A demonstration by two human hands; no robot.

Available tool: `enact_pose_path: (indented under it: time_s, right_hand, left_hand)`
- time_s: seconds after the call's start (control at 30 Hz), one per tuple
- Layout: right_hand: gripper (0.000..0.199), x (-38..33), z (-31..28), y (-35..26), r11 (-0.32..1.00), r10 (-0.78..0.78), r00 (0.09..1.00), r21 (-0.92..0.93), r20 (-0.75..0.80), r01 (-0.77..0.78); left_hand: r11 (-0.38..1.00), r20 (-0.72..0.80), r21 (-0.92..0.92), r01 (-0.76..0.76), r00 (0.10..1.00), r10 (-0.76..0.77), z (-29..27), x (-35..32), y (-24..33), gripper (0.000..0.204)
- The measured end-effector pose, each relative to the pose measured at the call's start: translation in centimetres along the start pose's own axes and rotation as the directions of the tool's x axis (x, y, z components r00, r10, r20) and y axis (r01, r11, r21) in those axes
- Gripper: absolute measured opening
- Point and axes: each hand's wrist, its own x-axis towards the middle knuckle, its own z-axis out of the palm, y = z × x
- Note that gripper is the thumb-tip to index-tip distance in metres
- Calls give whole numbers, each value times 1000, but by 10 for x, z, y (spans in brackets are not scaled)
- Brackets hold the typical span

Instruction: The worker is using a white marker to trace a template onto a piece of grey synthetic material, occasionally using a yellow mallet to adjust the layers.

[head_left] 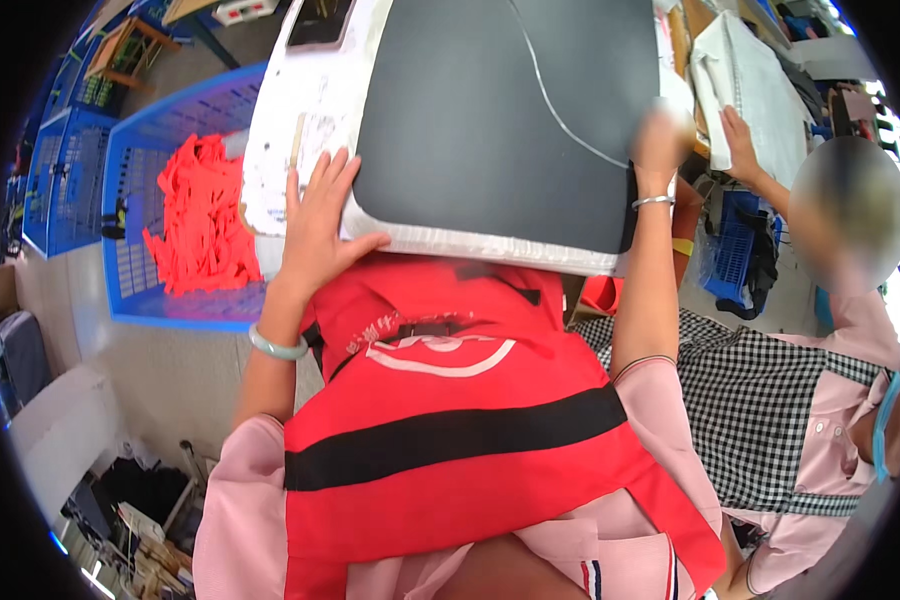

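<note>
My left hand [318, 212] lies with its fingers spread on the white tabletop [315, 110], at the left front corner of a large dark grey mat [470, 130]. Its thumb rests along the pale front edge. At the mat's right edge is my right hand [660, 150], its fingers smeared by blur. A white rounded thing [678, 92] shows just beyond it, but whether the hand touches or holds it cannot be made out. Across the mat curves a thin pale cord [545, 90], running from the far edge to near my right wrist.
A dark phone [320, 24] lies at the table's far left. Beside the table stands a blue plastic crate [135, 270] with many red strips [205, 215]. To my right sits a person in a checked apron [745, 410], one hand [738, 145] on white material [745, 90].
</note>
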Motion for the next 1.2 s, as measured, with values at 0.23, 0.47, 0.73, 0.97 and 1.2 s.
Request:
enact_pose_path:
  time_s: [0.23,0.47,0.73,0.97,1.2]
  right_hand:
    - [35,-2,7,4,998,-38,999,-50,-15,37]
    - [33,-7,12,2,996,-84,995,-18,-48,83]
    - [34,-9,12,3,995,-101,994,-30,-43,99]
    - [34,-9,14,8,995,-85,996,-60,-38,83]
    - [33,-11,15,2,995,-92,995,-36,-33,91]
  left_hand:
    - [997,-50,-52,58,997,-61,0,-9,-14,87]
    - [1000,-21,-16,22,1000,-22,-1,-10,-12,77]
    - [1000,-29,5,9,1000,-9,1,-12,-14,72]
    - [1000,-50,8,-12,999,12,6,-12,-13,71]
    - [999,-65,8,-43,997,43,10,-15,-16,68]
